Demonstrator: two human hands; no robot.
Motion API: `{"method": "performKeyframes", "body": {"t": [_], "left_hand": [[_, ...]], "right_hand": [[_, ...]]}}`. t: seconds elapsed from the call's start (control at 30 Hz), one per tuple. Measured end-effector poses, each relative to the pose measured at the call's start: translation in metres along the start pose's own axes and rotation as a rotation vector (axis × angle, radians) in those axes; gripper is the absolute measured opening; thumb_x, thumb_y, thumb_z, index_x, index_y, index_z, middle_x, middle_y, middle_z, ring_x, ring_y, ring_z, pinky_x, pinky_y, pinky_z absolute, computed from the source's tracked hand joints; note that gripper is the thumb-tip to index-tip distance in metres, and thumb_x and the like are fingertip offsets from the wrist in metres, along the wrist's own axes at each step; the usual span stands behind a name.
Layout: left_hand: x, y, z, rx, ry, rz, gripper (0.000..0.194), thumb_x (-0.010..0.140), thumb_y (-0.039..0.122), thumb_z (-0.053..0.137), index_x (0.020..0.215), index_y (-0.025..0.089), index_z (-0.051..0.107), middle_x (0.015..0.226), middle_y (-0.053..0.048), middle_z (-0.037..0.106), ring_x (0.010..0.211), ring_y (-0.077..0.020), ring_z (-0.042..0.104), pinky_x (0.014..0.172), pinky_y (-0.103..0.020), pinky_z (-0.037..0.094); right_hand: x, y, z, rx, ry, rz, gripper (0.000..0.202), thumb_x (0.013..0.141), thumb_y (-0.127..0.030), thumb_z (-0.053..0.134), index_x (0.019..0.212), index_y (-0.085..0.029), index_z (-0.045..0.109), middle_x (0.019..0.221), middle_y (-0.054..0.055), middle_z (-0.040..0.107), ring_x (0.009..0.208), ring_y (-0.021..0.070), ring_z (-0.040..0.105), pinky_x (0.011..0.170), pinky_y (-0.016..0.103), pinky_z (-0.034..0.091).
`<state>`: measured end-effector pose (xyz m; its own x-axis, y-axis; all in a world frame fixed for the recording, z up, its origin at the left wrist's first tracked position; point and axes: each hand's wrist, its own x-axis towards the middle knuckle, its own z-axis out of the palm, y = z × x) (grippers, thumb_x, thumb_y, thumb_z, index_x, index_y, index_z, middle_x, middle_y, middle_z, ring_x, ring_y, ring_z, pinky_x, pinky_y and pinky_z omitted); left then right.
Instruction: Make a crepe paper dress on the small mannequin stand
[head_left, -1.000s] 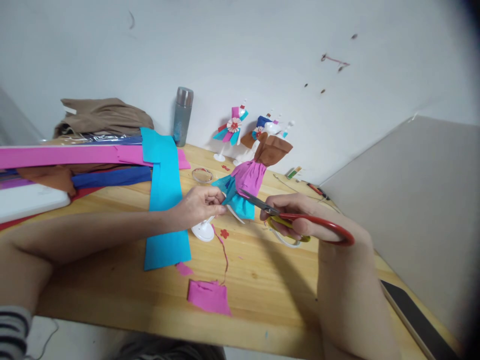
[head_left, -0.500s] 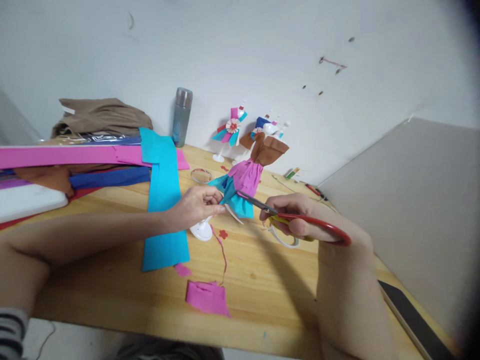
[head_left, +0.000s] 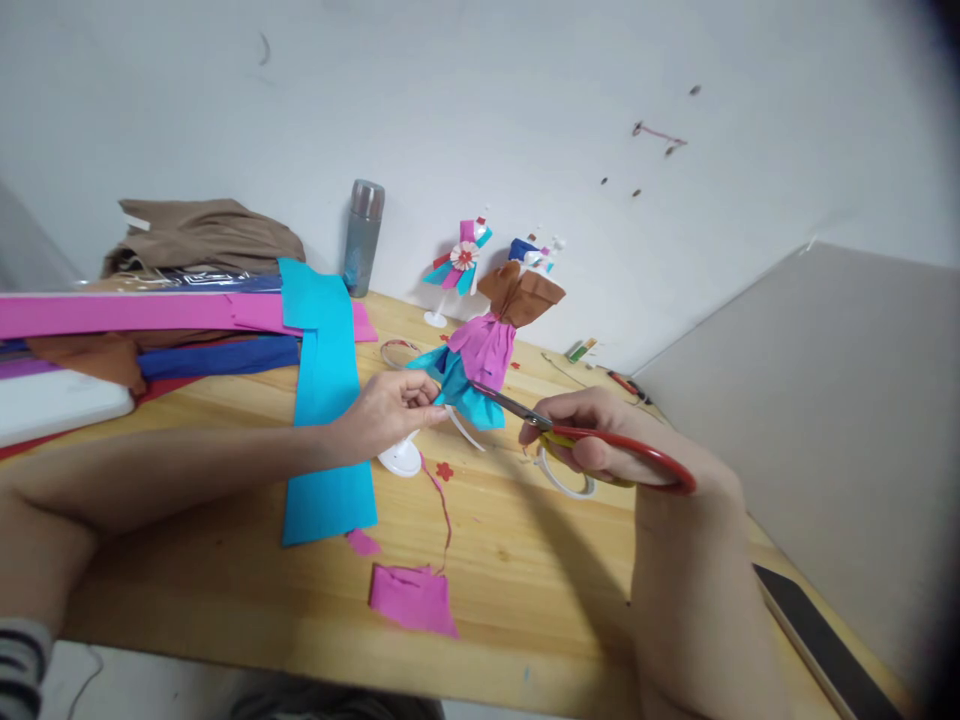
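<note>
My left hand [head_left: 401, 400] pinches the blue edge of a paper dress figure [head_left: 484, 350] made of brown, pink and blue crepe paper. In my right hand [head_left: 581, 435] are red-and-yellow-handled scissors [head_left: 634, 452], their blades lying against the blue and pink layers of the figure. I cannot make out whether the blades are parted. Below my left hand shows a white round base [head_left: 403, 458]. Beside the figure, a thin white strip [head_left: 466, 432] hangs down. A roll of white tape [head_left: 566, 478] lies under my right hand.
A blue paper strip [head_left: 326, 440] hangs over stacked coloured paper [head_left: 150, 315] on the left. Pink scraps [head_left: 412, 598] lie near the table's front edge. A bottle [head_left: 364, 238] and a decorated stand [head_left: 461, 258] are by the wall, a phone [head_left: 817, 640] at right.
The brown top of the figure has shifted slightly left, and its skirt has tipped with it. Both hands keep nearly the same places and grips.
</note>
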<state>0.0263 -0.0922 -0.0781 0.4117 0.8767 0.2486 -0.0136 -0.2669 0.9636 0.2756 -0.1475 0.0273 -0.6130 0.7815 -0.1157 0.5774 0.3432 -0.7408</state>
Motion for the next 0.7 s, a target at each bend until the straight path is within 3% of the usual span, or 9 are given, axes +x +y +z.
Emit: {"method": "performKeyframes", "body": {"t": [0.17,0.37,0.7], "left_hand": [[-0.0003,0.001,-0.0004,-0.005,0.011,0.009,0.03,0.07,0.039,0.074,0.072,0.016,0.056,0.065,0.004,0.051,0.062,-0.0085,0.047,0.057,-0.023,0.035],[-0.0009,-0.0014,-0.0003,0.019,0.009,0.012,0.03,0.071,0.04,0.074,0.072,0.016,0.056,0.066,0.004,0.051,0.063,-0.0093,0.047,0.056,-0.023,0.035],[-0.002,0.0009,0.0002,-0.005,0.016,0.011,0.029,0.071,0.039,0.075,0.073,0.016,0.058,0.066,0.004,0.053,0.063,-0.0088,0.05,0.059,-0.022,0.04]], "right_hand": [[-0.0014,0.0035,0.0005,0.061,-0.024,-0.003,0.079,0.073,-0.086,0.051,0.094,-0.011,0.065,0.053,-0.006,0.041,0.043,0.0066,0.032,0.039,0.022,0.024],[-0.0014,0.0045,0.0018,0.134,-0.061,-0.032,0.078,0.077,-0.082,0.052,0.101,-0.009,0.065,0.072,0.003,0.059,0.048,0.008,0.048,0.041,0.021,0.039],[-0.001,0.0066,-0.0005,0.128,-0.093,-0.037,0.073,0.08,-0.079,0.051,0.099,-0.01,0.064,0.07,0.002,0.057,0.05,0.0083,0.048,0.042,0.021,0.039]]}}
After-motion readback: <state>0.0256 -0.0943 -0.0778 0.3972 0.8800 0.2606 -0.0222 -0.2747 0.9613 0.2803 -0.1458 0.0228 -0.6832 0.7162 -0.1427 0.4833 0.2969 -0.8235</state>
